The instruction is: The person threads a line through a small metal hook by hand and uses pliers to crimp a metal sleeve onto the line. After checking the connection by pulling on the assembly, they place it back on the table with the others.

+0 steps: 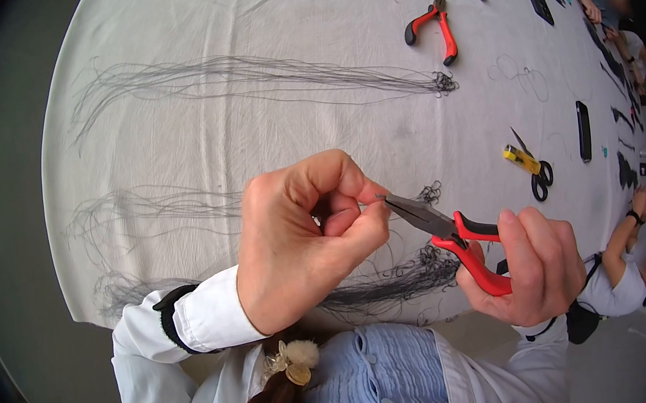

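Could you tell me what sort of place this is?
Probably a craft workshop or class: wire-like strands lie on a large cloth-covered table, with pliers and scissors, and other people sit along it.

On table (153, 28): strand bundle (339, 74) lying left to right, loose pliers (447, 37) beyond its right end; scissors (538, 178) farther right, nearer wearer, lighter (520, 158) against scissors.

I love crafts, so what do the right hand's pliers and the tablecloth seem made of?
Pliers: grey jaws, metal by their dull sheen; smooth red-and-black grips, probably plastic or rubber. Tablecloth: matte fabric, judging by soft creases.
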The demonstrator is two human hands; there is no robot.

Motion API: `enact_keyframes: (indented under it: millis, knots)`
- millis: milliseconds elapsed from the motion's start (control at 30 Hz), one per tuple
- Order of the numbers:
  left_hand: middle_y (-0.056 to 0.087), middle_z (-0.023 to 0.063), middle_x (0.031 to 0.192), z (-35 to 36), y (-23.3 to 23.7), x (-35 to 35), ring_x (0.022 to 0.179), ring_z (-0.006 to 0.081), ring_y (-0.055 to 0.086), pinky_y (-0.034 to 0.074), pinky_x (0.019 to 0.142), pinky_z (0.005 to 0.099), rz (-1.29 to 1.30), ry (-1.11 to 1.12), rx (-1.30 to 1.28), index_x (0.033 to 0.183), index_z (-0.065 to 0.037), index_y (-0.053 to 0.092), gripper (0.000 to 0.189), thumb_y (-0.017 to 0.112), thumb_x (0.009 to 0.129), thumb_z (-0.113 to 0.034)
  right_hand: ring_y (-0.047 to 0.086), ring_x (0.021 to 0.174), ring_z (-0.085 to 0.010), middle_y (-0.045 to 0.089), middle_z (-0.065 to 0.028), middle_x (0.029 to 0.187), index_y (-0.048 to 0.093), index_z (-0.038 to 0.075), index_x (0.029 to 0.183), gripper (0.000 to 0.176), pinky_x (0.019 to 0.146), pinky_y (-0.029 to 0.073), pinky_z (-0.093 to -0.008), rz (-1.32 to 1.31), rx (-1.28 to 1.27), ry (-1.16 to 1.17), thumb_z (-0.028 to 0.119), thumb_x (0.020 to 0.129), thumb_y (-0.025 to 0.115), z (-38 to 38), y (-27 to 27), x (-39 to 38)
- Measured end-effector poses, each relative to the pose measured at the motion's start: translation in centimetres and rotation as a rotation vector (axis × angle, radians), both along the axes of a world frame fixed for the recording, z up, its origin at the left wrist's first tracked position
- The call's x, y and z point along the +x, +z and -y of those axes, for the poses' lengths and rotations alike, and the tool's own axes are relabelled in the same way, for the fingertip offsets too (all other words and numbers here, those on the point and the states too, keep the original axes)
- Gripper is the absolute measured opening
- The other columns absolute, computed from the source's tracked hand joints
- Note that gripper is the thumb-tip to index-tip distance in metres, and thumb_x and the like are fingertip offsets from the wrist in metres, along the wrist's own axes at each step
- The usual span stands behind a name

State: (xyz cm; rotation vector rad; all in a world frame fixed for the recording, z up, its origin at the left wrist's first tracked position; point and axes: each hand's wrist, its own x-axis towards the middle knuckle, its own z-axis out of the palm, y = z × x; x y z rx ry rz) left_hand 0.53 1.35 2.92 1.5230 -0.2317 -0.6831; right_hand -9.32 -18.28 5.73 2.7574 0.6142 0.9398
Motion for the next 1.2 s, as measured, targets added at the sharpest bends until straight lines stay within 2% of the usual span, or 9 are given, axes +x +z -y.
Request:
enact_keyframes:
  millis: [67, 167, 233, 367, 633, 867, 933, 1067, 1200]
  knots:
    - [0.04, -0.0061, 0.056, 0.0, -0.2, 0.0, 0.054, 0.0001, 0.036, 0.033, 0.052, 0.0179, 0.014, -0.006, 0.019, 0.069, 0.001, 0.054, 0.009, 0.061, 0.075, 0.002, 0.047, 0.051, -0.0192, 0.058, -0.0156, 0.082, 0.058, -0.006, 0.097, 0.051, 0.04, 0.034, -0.0261, -0.088, 0.042, 0.051, 0.012, 0.052, 0.071, 0.0, 0.2, -0.1]
    - [0.039, -0.0047, 0.049, -0.1, -0.9, -0.1, 0.049, -0.0004, 0.034, 0.032, 0.045, 0.019, 0.147, 0.008, -0.031, 0.071, 0.002, 0.059, 0.004, 0.062, 0.073, 0.001, 0.044, 0.053, -0.0124, 0.058, -0.0059, 0.079, 0.062, 0.002, 0.092, 0.038, 0.036, 0.035, -0.0195, -0.09, 0.082, -0.01, 0.017, 0.058, 0.07, 0.2, 0.1, -0.1]
    - [0.038, -0.0038, 0.05, -0.2, -0.7, 0.0, 0.051, 0.0012, 0.037, 0.05, 0.069, 0.0236, 0.23, -0.058, 0.068, 0.066, 0.0, 0.052, 0.011, 0.059, 0.073, 0.004, 0.044, 0.052, -0.0123, 0.058, -0.0058, 0.079, 0.062, 0.002, 0.092, 0.04, 0.036, 0.035, -0.0195, -0.125, 0.114, -0.007, 0.017, 0.056, 0.07, 0.4, 0.3, 0.0]
    - [0.039, -0.002, 0.049, -0.1, -0.7, -0.1, 0.048, 0.0016, 0.035, 0.052, 0.076, 0.026, 0.361, -0.061, 0.105, 0.064, 0.001, 0.051, 0.011, 0.059, 0.071, 0.005, 0.043, 0.052, -0.0121, 0.058, -0.0054, 0.081, 0.063, 0.003, 0.091, 0.041, 0.035, 0.035, -0.0195, -0.174, 0.129, -0.001, 0.016, 0.052, 0.068, 0.4, 0.5, 0.1]
    - [0.036, -0.0012, 0.044, 0.1, -1.3, 0.1, 0.045, 0.0018, 0.037, 0.044, 0.051, 0.0205, 0.677, -0.044, 0.159, 0.064, 0.001, 0.05, 0.012, 0.06, 0.069, 0.006, 0.05, 0.054, -0.0204, 0.058, -0.0155, 0.085, 0.06, -0.007, 0.098, 0.053, 0.041, 0.036, -0.0265, -0.201, 0.019, 0.038, 0.01, 0.049, 0.069, 0.0, 1.0, -0.3]
    - [0.036, -0.0026, 0.045, 0.0, -1.4, 0.2, 0.047, 0.0019, 0.036, 0.047, 0.061, 0.0224, 0.369, -0.041, 0.086, 0.064, 0.0, 0.051, 0.011, 0.059, 0.071, 0.004, 0.044, 0.053, -0.0122, 0.057, -0.0057, 0.08, 0.063, 0.002, 0.092, 0.035, 0.036, 0.036, -0.0187, -0.155, 0.023, -0.006, 0.016, 0.061, 0.068, 0.2, 0.9, -0.1]
    - [0.044, -0.0003, 0.045, 0.0, -1.6, 0.2, 0.043, 0.0016, 0.039, 0.032, 0.04, 0.0203, 0.37, -0.018, 0.042, 0.068, 0.001, 0.058, 0.005, 0.063, 0.069, 0.001, 0.047, 0.054, -0.0161, 0.057, -0.0108, 0.082, 0.061, -0.003, 0.095, 0.043, 0.038, 0.036, -0.0227, -0.178, 0.038, 0.016, 0.012, 0.056, 0.068, 0.3, 1.0, -0.3]
    - [0.044, -0.0003, 0.045, 0.0, -1.2, 0.2, 0.043, 0.0016, 0.039, 0.032, 0.041, 0.0206, 0.34, -0.032, 0.042, 0.068, 0.001, 0.057, 0.005, 0.062, 0.07, 0.001, 0.049, 0.053, -0.0199, 0.057, -0.016, 0.084, 0.059, -0.007, 0.099, 0.054, 0.04, 0.035, -0.0267, -0.207, 0.061, 0.037, 0.01, 0.049, 0.069, 0.4, 1.0, -0.3]
    - [0.038, -0.0046, 0.049, 0.0, -0.3, 0.4, 0.051, 0.0011, 0.034, 0.043, 0.06, 0.0207, 0.143, -0.078, 0.071, 0.067, 0.0, 0.053, 0.011, 0.061, 0.074, 0.0, 0.048, 0.056, -0.0136, 0.058, -0.0075, 0.083, 0.062, 0.002, 0.095, 0.043, 0.038, 0.038, -0.0217, -0.222, 0.107, -0.026, 0.017, 0.055, 0.071, 0.7, 0.7, -0.3]
